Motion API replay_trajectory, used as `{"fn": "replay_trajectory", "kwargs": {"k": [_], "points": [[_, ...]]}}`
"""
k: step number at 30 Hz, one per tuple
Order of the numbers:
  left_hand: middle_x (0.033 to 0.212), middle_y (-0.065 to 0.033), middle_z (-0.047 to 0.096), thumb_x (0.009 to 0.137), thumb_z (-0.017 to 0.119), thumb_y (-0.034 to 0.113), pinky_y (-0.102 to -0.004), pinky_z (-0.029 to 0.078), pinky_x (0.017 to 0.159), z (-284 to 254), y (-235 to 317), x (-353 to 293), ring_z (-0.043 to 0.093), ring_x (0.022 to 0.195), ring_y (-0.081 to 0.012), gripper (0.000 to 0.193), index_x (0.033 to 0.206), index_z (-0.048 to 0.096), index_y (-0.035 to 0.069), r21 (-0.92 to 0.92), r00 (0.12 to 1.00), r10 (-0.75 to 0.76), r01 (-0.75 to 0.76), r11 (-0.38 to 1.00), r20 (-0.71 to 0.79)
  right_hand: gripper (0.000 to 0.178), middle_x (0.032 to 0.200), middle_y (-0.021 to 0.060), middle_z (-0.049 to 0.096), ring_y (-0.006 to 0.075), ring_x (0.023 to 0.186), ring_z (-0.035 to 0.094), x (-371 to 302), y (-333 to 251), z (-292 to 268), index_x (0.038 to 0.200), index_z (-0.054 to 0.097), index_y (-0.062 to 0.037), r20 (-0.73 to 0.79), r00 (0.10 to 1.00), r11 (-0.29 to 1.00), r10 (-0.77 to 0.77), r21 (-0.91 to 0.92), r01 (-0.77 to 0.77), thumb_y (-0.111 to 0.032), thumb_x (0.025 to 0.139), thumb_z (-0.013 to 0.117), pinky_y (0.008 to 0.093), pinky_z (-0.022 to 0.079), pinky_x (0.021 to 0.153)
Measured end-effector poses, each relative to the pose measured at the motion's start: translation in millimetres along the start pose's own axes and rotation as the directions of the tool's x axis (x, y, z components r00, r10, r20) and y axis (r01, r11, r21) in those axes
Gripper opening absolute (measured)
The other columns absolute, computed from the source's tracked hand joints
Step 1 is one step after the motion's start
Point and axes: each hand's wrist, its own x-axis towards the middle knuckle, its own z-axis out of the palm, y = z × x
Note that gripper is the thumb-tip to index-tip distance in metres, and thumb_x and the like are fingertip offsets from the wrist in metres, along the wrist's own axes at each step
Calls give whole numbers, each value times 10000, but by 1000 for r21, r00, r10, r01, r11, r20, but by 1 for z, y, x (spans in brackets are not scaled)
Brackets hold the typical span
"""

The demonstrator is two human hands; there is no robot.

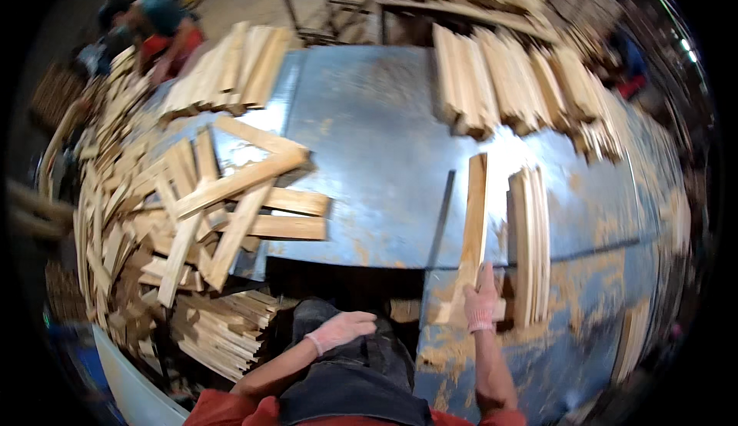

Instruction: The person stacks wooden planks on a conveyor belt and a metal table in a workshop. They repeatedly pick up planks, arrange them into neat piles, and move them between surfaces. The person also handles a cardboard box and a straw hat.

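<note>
From where I stand the work looks part-way along: neat stacks line the far side of the metal table (361,141), one far-left stack (257,64) and several far-right stacks (503,80), which I'd judge done, while the loose heap (238,188) lying crisscross on the left seems left to deal with. The board (473,218) in play lies right of the middle, just left of a short upright-edged row (526,249). Its long axis runs near to far, the far end leaning slightly right, the near end beside the worker's right hand (480,303). That hand's fingers point away along the board's right edge, close together; whether they grip it, I can't tell. The left hand (344,329) rests over the lap, fingers loosely bent, nothing visible in it.
</note>
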Motion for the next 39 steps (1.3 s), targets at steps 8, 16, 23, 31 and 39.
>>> {"fn": "replay_trajectory", "kwargs": {"k": [8,16,23,31,39], "points": [[1139,-24,717,983,769,288,-284,540,883,-105,32,9,658,996,-102,457,1325,664,5,-703,982,147,-188,686,-119,831,1345,154,662,195,1160,637,-14,-137,257,1646,294,31,247,944,750,-219,662,1,56,916,689,325,548,969],[821,-37,700,857,827,311,-300,554,619,-361,10,-36,646,691,-121,350,1028,718,26,-341,728,-14,-304,889,-685,773,1305,170,658,223,1121,641,0,-253,361,1626,314,20,658,716,945,-232,327,6,-170,980,692,346,567,886],[753,0,656,990,659,396,-361,528,593,-663,-91,22,610,625,-162,312,935,731,98,-114,664,77,-239,964,-744,664,1073,21,682,110,929,602,26,-214,333,1558,458,2,688,726,1000,8,-13,1,-247,993,700,291,536,839],[1185,-106,678,1022,688,311,-333,579,842,-849,-177,38,675,1019,-213,368,1298,650,70,-449,511,-68,-676,584,-857,688,1135,84,704,176,962,619,85,-165,287,1582,462,-35,596,790,987,146,-33,-158,-338,1008,688,339,523,901],[1645,-146,431,1095,556,375,-450,327,1257,-706,-29,67,403,1529,-319,650,1651,367,95,-324,214,-247,-704,632,-945,257,1004,46,695,178,894,613,207,-138,184,1198,666,-93,381,924,997,-26,-62,53,-254,999,695,349,534,826]]}}
